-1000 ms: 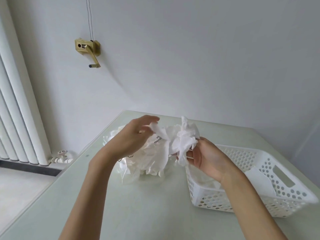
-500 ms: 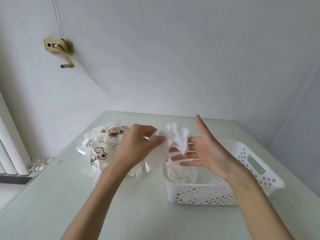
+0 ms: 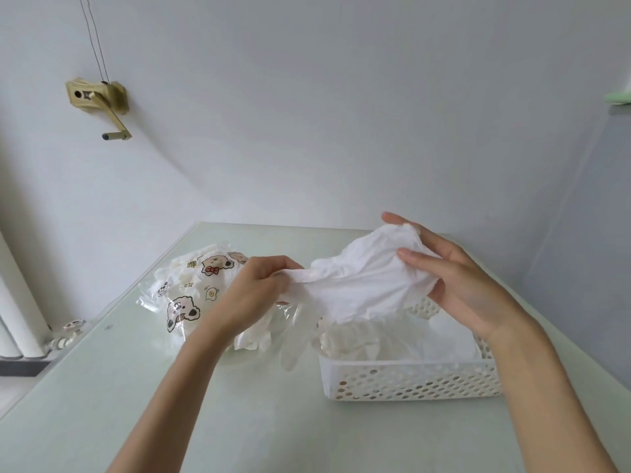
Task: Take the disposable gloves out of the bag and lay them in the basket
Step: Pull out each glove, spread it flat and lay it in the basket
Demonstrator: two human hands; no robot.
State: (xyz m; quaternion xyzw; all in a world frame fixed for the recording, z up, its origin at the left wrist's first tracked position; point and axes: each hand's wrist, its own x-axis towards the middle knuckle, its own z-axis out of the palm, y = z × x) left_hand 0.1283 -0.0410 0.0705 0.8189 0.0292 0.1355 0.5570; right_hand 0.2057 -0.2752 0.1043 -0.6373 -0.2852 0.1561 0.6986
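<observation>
A thin white disposable glove (image 3: 362, 288) is stretched in the air between my two hands, above the left part of the basket. My left hand (image 3: 254, 291) pinches its left end. My right hand (image 3: 454, 281) holds its right end, thumb over the top and fingers across the front. The white perforated basket (image 3: 409, 380) stands on the table at the right, with several white gloves (image 3: 355, 339) lying inside. A clear bag (image 3: 191, 288) printed with cartoon bears lies to the left, still bulging with gloves, partly hidden behind my left hand.
The pale green glass table (image 3: 239, 421) runs to a wall behind. A brass crank handle (image 3: 99, 104) is fixed on the wall at upper left. White radiator pipes (image 3: 20, 329) stand off the table's left edge.
The crumpled glove has been pulled out wide between my hands. My right hand went from flat and open to gripping the glove's right end, and both hands moved right over the basket.
</observation>
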